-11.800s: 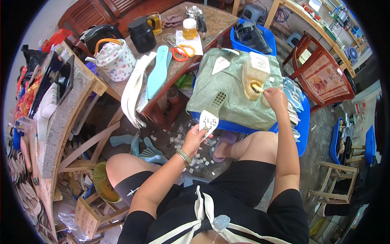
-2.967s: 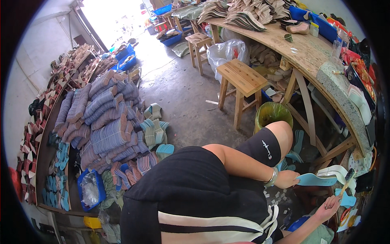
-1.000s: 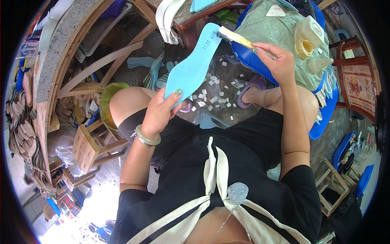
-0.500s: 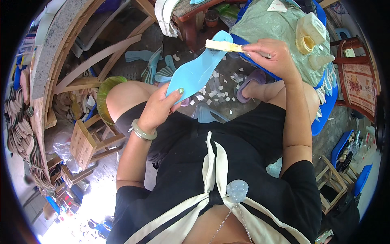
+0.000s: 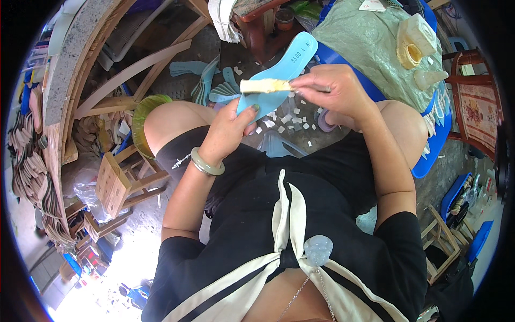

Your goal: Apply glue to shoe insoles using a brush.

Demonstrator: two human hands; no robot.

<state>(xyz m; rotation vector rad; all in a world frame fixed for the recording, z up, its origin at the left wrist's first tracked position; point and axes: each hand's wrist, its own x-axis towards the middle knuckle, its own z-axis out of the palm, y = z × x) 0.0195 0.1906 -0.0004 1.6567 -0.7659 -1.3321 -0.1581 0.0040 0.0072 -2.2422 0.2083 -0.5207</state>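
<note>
Evidently, the left hand (image 5: 226, 131) has its fingers closed on the near end of a blue insole (image 5: 282, 68), thumb on top, which probably leaves most of the upper face bare for the brush. The right hand (image 5: 335, 91) pinches one end of that brush (image 5: 263, 86) between thumb and fingers, perhaps for a light, level stroke. It lies flat across the insole's wider part; its bristles are hidden beneath, so contact cannot be told. The insole is thin, smooth and waisted, slanting up and away to a rounded tip; the brush handle is a pale, flat stick with yellowish crust.

Farther out, blocky white scraps (image 5: 287, 118) litter the floor. To the right, a cloudy plastic jug (image 5: 421, 35) stands on a crinkled green sheet (image 5: 365, 43), its crusted mouth facing the person, seemingly for easy dipping.
</note>
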